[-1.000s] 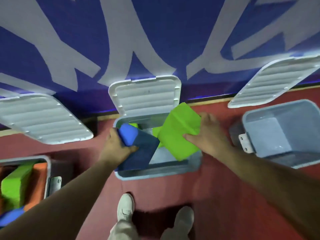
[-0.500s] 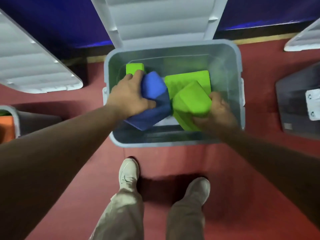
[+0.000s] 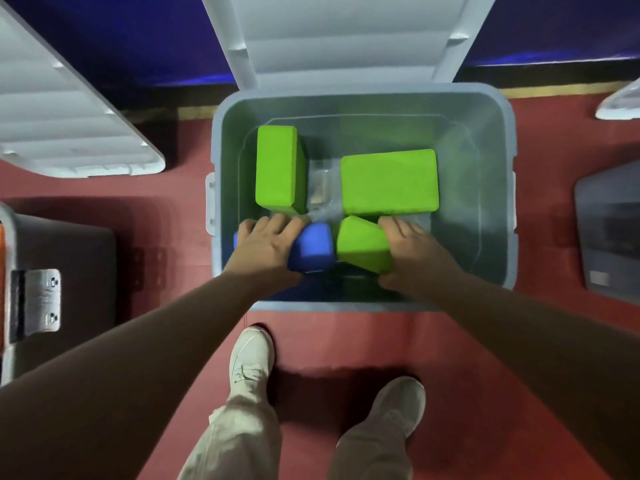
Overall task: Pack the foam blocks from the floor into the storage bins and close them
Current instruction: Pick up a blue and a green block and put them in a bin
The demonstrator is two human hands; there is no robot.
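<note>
The red floor (image 3: 346,337) bears a middle bin (image 3: 498,168); a left bin (image 3: 69,271); a right bin (image 3: 609,230); two pale shoes (image 3: 251,358).

You wear loose, light beige trousers (image 3: 239,441), and the cloth is creased and bunches a little above each ankle. On your feet are pale grey-white low shoes. The left shoe (image 3: 252,356) shows a rounded toe and crossed laces of the same pale colour. The right shoe (image 3: 400,405) looks greyer in the dim light, and its laces are hard to make out. Your left forearm (image 3: 138,341) and right forearm (image 3: 519,334) are bare along all that shows, as are your left hand (image 3: 266,249) and right hand (image 3: 414,259).
</note>
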